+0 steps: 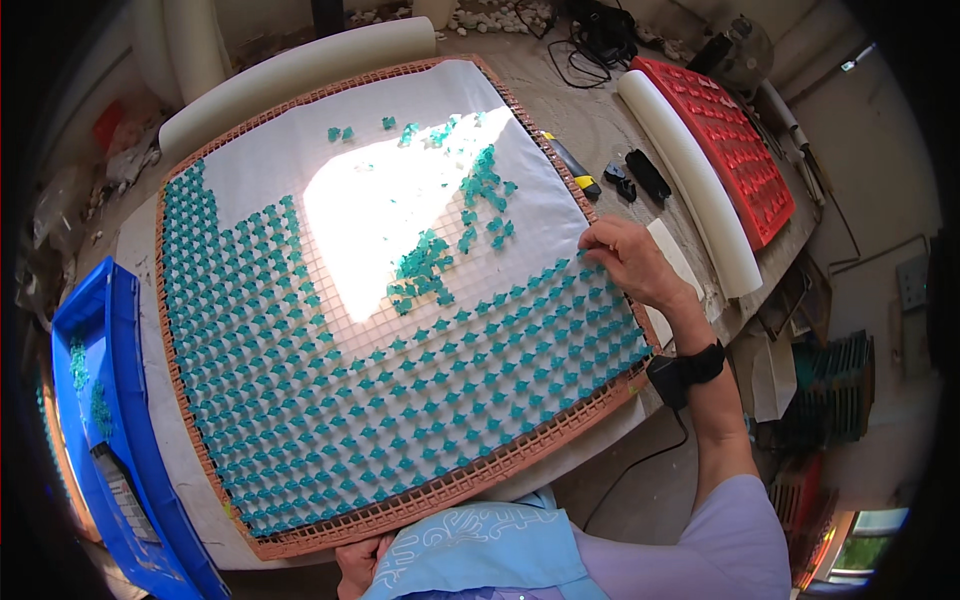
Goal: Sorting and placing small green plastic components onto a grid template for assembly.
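A large brown lattice-edged tray [330, 535] lies before me, lined with white sheet and a fine grid. Small teal pieces [420, 410] stand in even rows along its left and near parts. Loose teal pieces [425, 258] are heaped and scattered around the sunlit middle. At the right end of the farthest near-side row, my right hand [635, 262] is closed in a pinch, fingertips down on a small teal piece that they partly cover. Below the tray's near edge, beside my apron, my left hand [362, 562] is curled closed; what it holds, if anything, is hidden.
A blue bin [110, 330] with teal bits and a brush-like tool stands at left. White rolls [300, 85] [690, 180] lie behind and to the right. Beyond is a red tray [715, 150]. A yellow-black cutter [575, 168] and black parts [620, 182] lie near the tray's right rim.
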The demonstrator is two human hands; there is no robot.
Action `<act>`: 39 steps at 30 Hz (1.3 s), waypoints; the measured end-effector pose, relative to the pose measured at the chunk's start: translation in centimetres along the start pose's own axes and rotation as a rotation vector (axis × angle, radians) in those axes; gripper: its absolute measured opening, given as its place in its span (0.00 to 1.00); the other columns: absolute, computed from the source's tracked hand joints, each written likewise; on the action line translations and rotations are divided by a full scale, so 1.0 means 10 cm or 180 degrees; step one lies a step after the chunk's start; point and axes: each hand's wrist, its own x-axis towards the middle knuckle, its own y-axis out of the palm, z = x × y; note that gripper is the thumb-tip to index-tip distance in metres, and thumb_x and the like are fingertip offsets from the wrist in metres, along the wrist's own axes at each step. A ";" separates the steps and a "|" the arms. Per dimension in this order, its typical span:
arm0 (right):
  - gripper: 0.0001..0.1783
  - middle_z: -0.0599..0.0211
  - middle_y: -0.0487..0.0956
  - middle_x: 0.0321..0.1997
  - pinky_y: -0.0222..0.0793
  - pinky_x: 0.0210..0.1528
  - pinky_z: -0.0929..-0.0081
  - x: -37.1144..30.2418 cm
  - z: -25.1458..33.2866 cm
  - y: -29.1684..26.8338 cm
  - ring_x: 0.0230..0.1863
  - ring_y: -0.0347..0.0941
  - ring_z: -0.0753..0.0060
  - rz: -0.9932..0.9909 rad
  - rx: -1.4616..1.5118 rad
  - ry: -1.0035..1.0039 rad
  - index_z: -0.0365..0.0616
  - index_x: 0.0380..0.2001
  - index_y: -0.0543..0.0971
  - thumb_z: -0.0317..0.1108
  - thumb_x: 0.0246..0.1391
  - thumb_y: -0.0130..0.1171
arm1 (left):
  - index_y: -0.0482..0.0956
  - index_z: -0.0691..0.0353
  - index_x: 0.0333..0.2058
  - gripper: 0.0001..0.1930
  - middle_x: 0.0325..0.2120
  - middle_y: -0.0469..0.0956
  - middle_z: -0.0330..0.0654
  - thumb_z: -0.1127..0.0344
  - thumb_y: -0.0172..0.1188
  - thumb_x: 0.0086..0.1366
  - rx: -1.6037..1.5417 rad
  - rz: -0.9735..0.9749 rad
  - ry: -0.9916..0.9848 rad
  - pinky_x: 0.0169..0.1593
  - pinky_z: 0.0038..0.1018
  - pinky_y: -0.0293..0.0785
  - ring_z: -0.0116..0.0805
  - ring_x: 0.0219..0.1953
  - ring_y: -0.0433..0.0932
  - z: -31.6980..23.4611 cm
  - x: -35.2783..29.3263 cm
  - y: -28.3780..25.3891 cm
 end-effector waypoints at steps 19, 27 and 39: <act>0.09 0.60 0.78 0.36 0.70 0.38 0.67 0.09 0.10 -0.05 0.36 0.77 0.60 0.0161 0.0171 0.0246 0.38 0.37 0.79 0.23 0.51 0.64 | 0.83 0.70 0.23 0.05 0.24 0.82 0.50 0.74 0.65 0.55 0.0156 -0.0200 0.0282 0.32 0.30 0.75 0.40 0.24 0.82 -0.05 0.07 0.03; 0.15 0.58 0.77 0.40 0.73 0.40 0.68 0.51 0.25 0.38 0.35 0.77 0.62 -0.0258 -0.0227 -0.0485 0.39 0.45 0.79 0.27 0.53 0.65 | 0.84 0.70 0.24 0.04 0.24 0.82 0.50 0.75 0.65 0.55 0.0016 -0.0096 0.0184 0.32 0.29 0.75 0.40 0.25 0.82 -0.03 0.05 0.04; 0.09 0.54 0.78 0.37 0.71 0.46 0.62 0.42 0.16 0.19 0.42 0.76 0.51 -0.0415 -0.0167 0.0057 0.36 0.37 0.79 0.23 0.50 0.59 | 0.84 0.70 0.25 0.03 0.25 0.83 0.50 0.76 0.65 0.55 -0.0020 -0.0033 0.0057 0.33 0.30 0.77 0.41 0.26 0.83 0.00 0.03 0.03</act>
